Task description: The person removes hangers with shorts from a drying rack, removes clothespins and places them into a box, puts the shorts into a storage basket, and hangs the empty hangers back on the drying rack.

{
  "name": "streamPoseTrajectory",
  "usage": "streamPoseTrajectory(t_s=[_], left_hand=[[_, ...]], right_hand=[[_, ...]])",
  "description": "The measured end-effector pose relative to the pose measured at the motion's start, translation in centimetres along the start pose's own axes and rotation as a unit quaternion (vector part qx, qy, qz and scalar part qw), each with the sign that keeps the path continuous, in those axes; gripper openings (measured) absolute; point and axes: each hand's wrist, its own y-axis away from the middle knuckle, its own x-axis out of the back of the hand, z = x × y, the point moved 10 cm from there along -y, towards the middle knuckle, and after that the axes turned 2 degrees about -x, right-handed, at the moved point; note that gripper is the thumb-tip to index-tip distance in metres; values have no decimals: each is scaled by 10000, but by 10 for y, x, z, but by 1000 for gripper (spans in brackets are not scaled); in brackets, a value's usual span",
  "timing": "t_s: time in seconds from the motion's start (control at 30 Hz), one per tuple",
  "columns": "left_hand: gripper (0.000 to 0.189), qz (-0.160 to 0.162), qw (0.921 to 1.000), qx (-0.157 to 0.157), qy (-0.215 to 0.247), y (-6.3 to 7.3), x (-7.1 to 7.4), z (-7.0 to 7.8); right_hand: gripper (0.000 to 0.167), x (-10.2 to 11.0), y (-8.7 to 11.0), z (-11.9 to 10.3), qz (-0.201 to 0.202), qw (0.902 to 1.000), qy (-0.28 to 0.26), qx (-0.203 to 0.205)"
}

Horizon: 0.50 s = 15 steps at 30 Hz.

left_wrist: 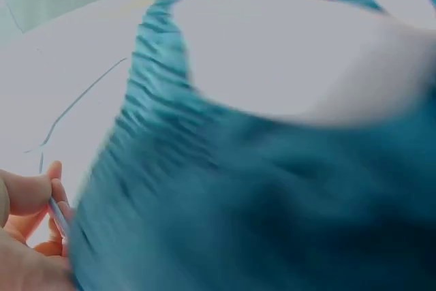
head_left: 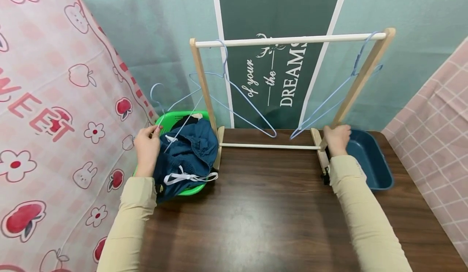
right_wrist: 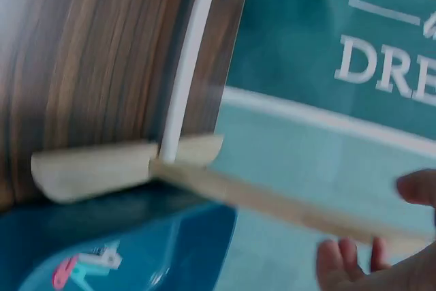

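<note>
My left hand (head_left: pixel 147 148) pinches one arm of a light-blue wire hanger (head_left: pixel 184 97) at the left. In the left wrist view, the hanger's wire (left_wrist: pixel 59 217) lies between thumb and fingers. Just right of that hand are dark-blue drawstring shorts (head_left: pixel 191 142) with a gathered waistband and white tie, piled in a green basket (head_left: pixel 171 118). My right hand (head_left: pixel 337 140) is at the lower right post of the clothes rack (head_left: pixel 365 72). In the right wrist view its thumb and fingers stand apart beside the blurred wooden post (right_wrist: pixel 272 207); firm contact cannot be made out.
Two more blue hangers, a left one (head_left: pixel 252 105) and a right one (head_left: pixel 325 107), hang from the rack's white top bar (head_left: pixel 270 41). A blue bin (head_left: pixel 373 158) stands right of the rack, with clothespins (right_wrist: pixel 88 267) inside. Patterned cloth (head_left: pixel 91 113) borders the brown table (head_left: pixel 248 207) at left.
</note>
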Motion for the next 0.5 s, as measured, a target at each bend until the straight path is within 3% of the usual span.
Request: streamPoseTrajectory(t_s=[0.07,0.17,0.33,0.5], left_hand=[[26,-34,10000,50,32,-2,0,1],[27,-56,9997,190,121,-4,0,1],[26,298,9971,487,497,-5,5,-7],[24,890,9861,659,1240,-1,17,-12]], right_hand=[[59,16,1,0,278,9976,-627,12],[60,26,-7,-2,472,9927,-1085,228],[56,27,-20,-10,113,9920,-966,802],[52,25,-24,-11,-160,9916,-793,1011]])
